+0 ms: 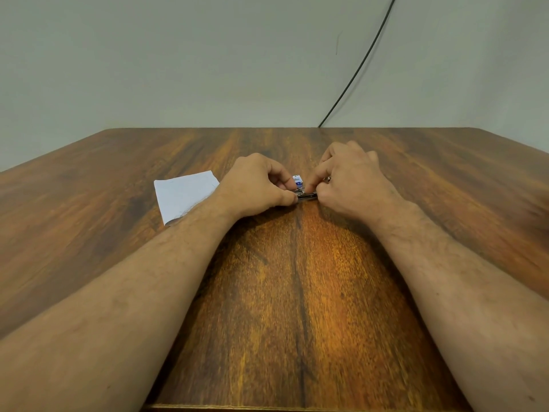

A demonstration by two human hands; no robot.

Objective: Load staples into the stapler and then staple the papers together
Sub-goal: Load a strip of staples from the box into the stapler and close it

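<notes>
A small metal stapler [306,196] lies between both hands in the middle of the wooden table [297,292]. My left hand [255,185] pinches its left end. My right hand [350,179] grips the right end, with fingertips pressed on top of it. A small white and blue staple box [297,180] stands just behind the stapler, between the fingers. White folded papers [182,193] lie flat to the left, partly under my left forearm. Most of the stapler is hidden by the fingers.
A black cable [359,65] runs down the pale wall to the table's back edge. The table's near edge [297,407] is at the bottom of the view.
</notes>
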